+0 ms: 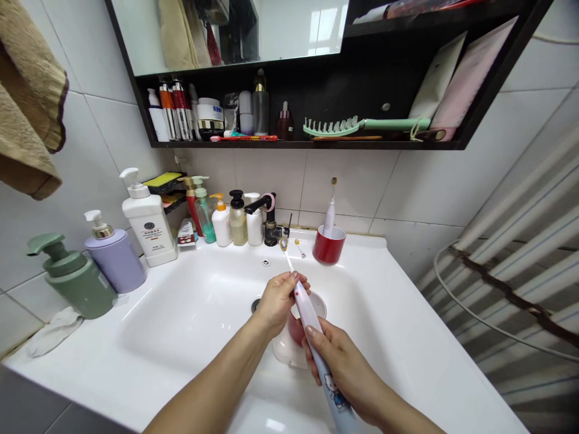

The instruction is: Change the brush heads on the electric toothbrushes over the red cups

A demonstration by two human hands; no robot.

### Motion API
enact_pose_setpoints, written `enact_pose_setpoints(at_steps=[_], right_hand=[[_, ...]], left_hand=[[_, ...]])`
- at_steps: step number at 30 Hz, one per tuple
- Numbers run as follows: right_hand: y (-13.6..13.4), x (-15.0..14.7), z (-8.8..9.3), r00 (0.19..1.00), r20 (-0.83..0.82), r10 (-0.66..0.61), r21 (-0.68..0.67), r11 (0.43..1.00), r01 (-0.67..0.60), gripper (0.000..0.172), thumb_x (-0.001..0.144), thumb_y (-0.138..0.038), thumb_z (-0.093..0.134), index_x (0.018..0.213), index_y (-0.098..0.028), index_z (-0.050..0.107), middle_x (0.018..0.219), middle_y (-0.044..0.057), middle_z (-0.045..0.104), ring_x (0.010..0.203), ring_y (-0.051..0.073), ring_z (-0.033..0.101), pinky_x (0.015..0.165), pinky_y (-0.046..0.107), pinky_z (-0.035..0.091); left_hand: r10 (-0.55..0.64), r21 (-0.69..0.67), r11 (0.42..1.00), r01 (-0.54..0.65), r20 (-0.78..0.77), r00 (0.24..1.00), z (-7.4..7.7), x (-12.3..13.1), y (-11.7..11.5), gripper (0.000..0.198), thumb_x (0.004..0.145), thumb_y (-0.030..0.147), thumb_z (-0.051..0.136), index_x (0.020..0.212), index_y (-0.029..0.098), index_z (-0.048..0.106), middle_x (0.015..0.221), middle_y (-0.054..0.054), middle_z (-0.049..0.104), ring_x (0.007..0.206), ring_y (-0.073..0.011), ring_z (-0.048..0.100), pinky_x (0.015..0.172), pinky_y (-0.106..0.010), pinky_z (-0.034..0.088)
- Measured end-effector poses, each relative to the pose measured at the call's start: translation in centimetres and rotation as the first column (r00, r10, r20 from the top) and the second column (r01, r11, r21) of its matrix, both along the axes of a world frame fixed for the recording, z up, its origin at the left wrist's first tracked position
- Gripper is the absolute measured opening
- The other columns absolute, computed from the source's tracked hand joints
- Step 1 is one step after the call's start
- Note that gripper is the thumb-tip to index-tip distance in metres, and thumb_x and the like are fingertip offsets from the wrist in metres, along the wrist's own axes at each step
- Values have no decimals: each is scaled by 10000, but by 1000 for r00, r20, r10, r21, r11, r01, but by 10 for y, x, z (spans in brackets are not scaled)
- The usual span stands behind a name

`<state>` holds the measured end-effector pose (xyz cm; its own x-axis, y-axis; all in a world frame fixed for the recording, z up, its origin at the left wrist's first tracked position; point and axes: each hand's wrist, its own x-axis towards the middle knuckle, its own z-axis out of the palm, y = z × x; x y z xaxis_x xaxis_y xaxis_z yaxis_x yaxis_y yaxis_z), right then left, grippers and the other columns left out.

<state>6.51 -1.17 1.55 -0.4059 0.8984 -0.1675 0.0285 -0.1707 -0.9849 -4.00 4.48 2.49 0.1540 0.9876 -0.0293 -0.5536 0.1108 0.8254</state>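
Note:
An electric toothbrush (307, 310) with a pale pink and blue handle and a cartoon cat print slants over the sink. Its bristle head (283, 244) points away toward the faucet. My left hand (277, 301) is closed round the upper end of the handle, near the neck of the brush head. Lower down, my right hand (337, 355) wraps the handle with the thumb on top. Behind the toothbrush, a pink cup (296, 331) stands in the sink, partly hidden by my hands. A pale translucent piece (284, 357) lies by the cup.
Beyond my hands are a black faucet (270, 226), a loose brush head (300, 248) and a red cup (329, 248) holding another electric toothbrush (330, 217). Several pump bottles, including a purple bottle (118, 262), line the left and back. A dark shelf (289, 144) overhangs the white sink (181, 325).

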Motion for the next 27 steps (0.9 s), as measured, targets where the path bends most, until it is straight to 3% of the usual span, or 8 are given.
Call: enact_pose_setpoints(at_steps=[3, 9, 14, 20, 27], right_hand=[[0, 0, 1, 1000, 6, 6, 0, 1000, -6, 261, 716, -413, 314, 651, -163, 348, 524, -49, 390, 391, 38, 352, 378, 177, 306], [2, 1, 0, 987, 142, -78, 127, 990, 61, 222, 714, -375, 340, 687, -158, 382, 509, -54, 360, 404, 48, 346, 384, 183, 298], [4, 1, 0, 992, 115, -43, 91, 995, 33, 245, 722, -394, 304, 683, -163, 375, 519, -50, 359, 405, 51, 343, 388, 188, 300], [7, 4, 0, 959, 247, -138, 241, 967, 77, 239, 713, -372, 341, 793, -163, 423, 512, -46, 366, 443, 66, 338, 410, 190, 268], [3, 4, 1, 961, 223, -162, 278, 956, 96, 239, 722, -344, 332, 855, -166, 421, 529, -43, 364, 456, 68, 316, 421, 192, 259]], left_hand=[[-17, -3, 1000, 17, 25, 1000, 0, 0, 0, 189, 621, 292, 498, 605, 104, 506, 568, -25, 519, 565, -83, 474, 634, -236, 350], [-10, 40, 999, 9, 8, 1000, 1, 1, -1, 195, 633, 299, 481, 602, 108, 504, 578, -24, 520, 571, -83, 470, 627, -232, 348], [-4, 27, 1000, 4, 19, 1000, 1, 2, -1, 191, 626, 298, 488, 604, 109, 505, 568, -21, 514, 564, -85, 469, 620, -235, 348], [68, 31, 997, -66, -61, 996, 0, 1, 0, 211, 616, 317, 496, 646, 110, 517, 582, -10, 495, 567, -79, 447, 612, -231, 341], [33, 107, 994, -23, -94, 995, 1, 2, 0, 201, 618, 316, 491, 600, 117, 508, 565, -6, 490, 578, -89, 449, 614, -228, 330]])
